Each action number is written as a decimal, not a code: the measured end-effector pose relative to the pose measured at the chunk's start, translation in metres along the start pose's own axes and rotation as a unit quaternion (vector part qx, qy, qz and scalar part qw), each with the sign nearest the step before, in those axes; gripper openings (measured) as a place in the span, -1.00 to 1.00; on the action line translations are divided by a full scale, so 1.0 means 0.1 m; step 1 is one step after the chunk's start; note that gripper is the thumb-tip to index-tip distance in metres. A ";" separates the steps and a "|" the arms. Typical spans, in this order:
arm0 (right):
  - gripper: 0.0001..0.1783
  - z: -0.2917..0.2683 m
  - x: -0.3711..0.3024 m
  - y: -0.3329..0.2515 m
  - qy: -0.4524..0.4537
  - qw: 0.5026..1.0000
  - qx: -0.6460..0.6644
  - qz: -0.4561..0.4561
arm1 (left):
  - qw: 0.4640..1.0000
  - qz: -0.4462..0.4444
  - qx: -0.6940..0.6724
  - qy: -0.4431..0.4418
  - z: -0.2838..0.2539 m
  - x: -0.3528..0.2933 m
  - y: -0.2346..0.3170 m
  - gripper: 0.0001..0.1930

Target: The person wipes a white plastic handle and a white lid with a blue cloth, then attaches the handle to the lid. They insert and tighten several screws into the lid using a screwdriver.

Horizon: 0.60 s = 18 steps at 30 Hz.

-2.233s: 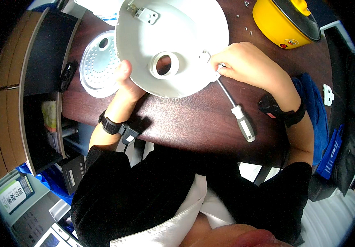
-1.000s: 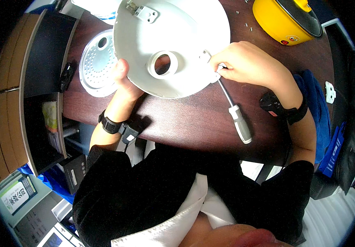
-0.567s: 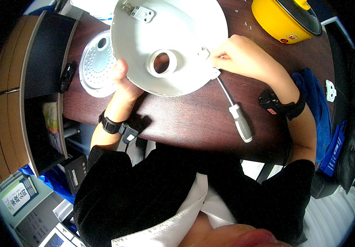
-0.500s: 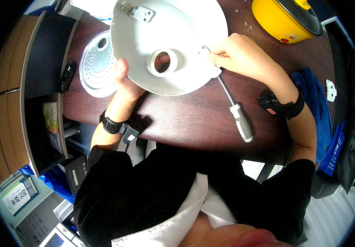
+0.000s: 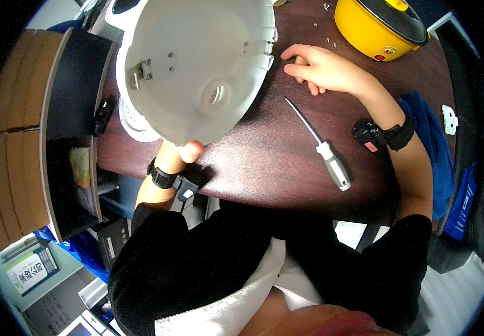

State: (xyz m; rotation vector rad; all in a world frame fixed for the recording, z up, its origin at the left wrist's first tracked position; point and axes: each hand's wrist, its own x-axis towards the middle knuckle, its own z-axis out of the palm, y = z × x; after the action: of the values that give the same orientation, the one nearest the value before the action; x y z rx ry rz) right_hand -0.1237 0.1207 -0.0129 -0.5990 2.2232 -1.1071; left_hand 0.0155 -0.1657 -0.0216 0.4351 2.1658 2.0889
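A large white plastic bowl-shaped housing (image 5: 197, 67) is tipped so its hollow inside faces me, with a round hole, a metal bracket and small screw holes showing. My left hand (image 5: 190, 152) grips its near rim; the thumb shows, while the fingers behind are hidden. To the right of the rim, my right hand (image 5: 323, 70) hangs over the table with fingers apart, holding nothing and not touching the housing. Below it lies a screwdriver (image 5: 331, 162) with a grey and white handle, its tip pointing away to the left.
A yellow electric pot (image 5: 368, 36) with a dark lid stands at the far right, beside a few loose screws (image 5: 331, 43). Partly under the housing sits a white perforated disc (image 5: 135, 120). A blue cloth (image 5: 429, 151) hangs at the right, and a shelf unit (image 5: 73, 84) borders the left.
The housing has turned and shifted left, bringing its bracket and slotted rim into view. My right hand has come off its edge and opened. The screwdriver lies in about the same place.
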 end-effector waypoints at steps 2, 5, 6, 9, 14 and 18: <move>-0.51 0.08 0.02 0.01 -0.007 0.996 0.090 0.005 | 1.000 0.001 0.004 -0.005 0.01 0.05 -0.04 0.01; -0.48 0.07 0.01 -0.04 -0.025 0.981 0.191 0.008 | 1.000 0.003 0.009 -0.009 0.02 0.10 -0.06 0.01; -0.46 0.05 0.01 -0.05 -0.022 0.977 0.214 0.008 | 1.000 0.003 0.015 -0.010 0.01 0.11 -0.05 0.01; -0.43 0.05 -0.05 -0.09 0.038 0.944 0.326 -0.011 | 1.000 0.001 0.022 -0.015 0.01 0.11 -0.05 0.01; -0.43 0.00 -0.06 -0.11 -0.031 0.895 0.439 -0.072 | 0.999 -0.006 0.035 -0.026 0.02 0.08 -0.04 0.00; -0.41 -0.06 0.02 -0.02 0.067 0.873 0.478 -0.075 | 0.999 -0.004 0.035 -0.035 0.00 0.14 -0.04 0.00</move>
State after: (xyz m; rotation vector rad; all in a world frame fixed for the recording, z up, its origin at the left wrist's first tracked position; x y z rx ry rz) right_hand -0.1291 0.1215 -0.0088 -0.2495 1.4290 -2.1439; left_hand 0.0016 -0.1624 -0.0237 0.4977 2.2036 1.9676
